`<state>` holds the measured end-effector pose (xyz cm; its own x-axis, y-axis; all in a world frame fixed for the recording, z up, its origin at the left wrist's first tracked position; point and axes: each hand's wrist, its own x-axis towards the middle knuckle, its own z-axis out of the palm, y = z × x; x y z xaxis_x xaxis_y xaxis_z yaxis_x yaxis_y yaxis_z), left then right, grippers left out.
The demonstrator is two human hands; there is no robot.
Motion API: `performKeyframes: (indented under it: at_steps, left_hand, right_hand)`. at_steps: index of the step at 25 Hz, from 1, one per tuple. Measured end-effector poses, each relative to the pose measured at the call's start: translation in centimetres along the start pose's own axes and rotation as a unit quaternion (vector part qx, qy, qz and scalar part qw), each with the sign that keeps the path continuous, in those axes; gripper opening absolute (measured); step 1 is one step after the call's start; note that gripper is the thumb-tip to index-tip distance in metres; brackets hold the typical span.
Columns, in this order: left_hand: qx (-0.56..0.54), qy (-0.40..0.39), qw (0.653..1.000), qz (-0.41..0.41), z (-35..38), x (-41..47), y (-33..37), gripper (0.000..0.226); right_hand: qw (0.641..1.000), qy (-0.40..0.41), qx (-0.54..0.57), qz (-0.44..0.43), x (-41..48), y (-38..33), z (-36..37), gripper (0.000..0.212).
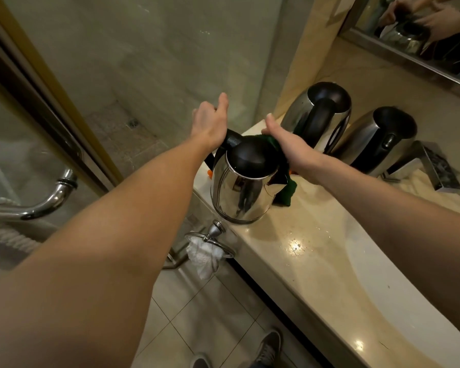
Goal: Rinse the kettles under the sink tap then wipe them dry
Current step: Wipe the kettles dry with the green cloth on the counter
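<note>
A steel kettle [239,192] with a black lid stands at the left end of the marble counter [298,251]. My left hand [210,120] grips its black handle from behind. My right hand [290,144] presses a dark green cloth [284,187] against the kettle's far side, next to the lid. Two more steel kettles [316,115] [380,139] with black handles stand behind, against the wall. The white sink basin [398,282] lies to the right; no tap is in view.
A metal tray [441,168] sits on the counter at the right. A towel ring with a white cloth [205,253] hangs below the counter edge. A glass shower door with a chrome handle [45,200] stands at the left. A mirror [420,25] hangs above.
</note>
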<state>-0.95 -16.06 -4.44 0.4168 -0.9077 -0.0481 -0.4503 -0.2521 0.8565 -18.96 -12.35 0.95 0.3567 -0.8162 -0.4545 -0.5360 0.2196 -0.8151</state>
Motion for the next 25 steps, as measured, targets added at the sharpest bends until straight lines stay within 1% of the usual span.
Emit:
performKeyframes:
  at_steps: [2, 5, 9, 12, 15, 17, 19, 22, 25]
  left_hand:
    - [-0.003, 0.009, 1.0, -0.003, -0.1, -0.4, 0.3, 0.06]
    - [-0.008, 0.032, 0.999, -0.015, -0.3, -0.9, 0.6, 0.059]
    - [-0.015, 0.066, 0.997, -0.025, -0.1, -1.4, 0.3, 0.06]
    - [-0.006, 0.091, 0.995, -0.044, -0.1, -2.4, 0.7, 0.059]
    - [-0.004, 0.116, 0.991, -0.074, 0.3, -4.3, 1.6, 0.059]
    - [0.016, 0.143, 0.984, -0.103, 0.9, -5.9, 2.4, 0.062]
    - [0.036, 0.151, 0.981, -0.118, 1.3, -7.1, 3.0, 0.064]
    - [0.06, 0.146, 0.979, -0.127, 1.4, -7.8, 3.5, 0.062]
    - [0.067, 0.141, 0.98, -0.127, 1.1, -8.0, 3.6, 0.061]
  right_hand:
    - [0.993, 0.023, 0.106, 0.053, 0.1, 1.4, -0.2, 0.082]
    - [0.96, 0.064, 0.257, 0.093, -0.6, 4.0, 0.4, 0.087]
    - [0.892, 0.134, 0.42, 0.097, -2.9, 6.1, 2.8, 0.086]
    - [0.85, 0.157, 0.495, 0.085, -4.5, 6.0, 5.0, 0.086]
    - [0.822, 0.175, 0.537, 0.071, -5.4, 5.0, 5.4, 0.086]
    - [0.814, 0.201, 0.541, 0.063, -5.5, 4.1, 4.6, 0.083]
    - [0.817, 0.216, 0.532, 0.058, -5.6, 3.3, 3.8, 0.081]
    - [0.829, 0.223, 0.508, 0.061, -5.9, 2.6, 3.9, 0.078]
    - [0.838, 0.207, 0.501, 0.068, -6.2, 2.6, 4.5, 0.075]
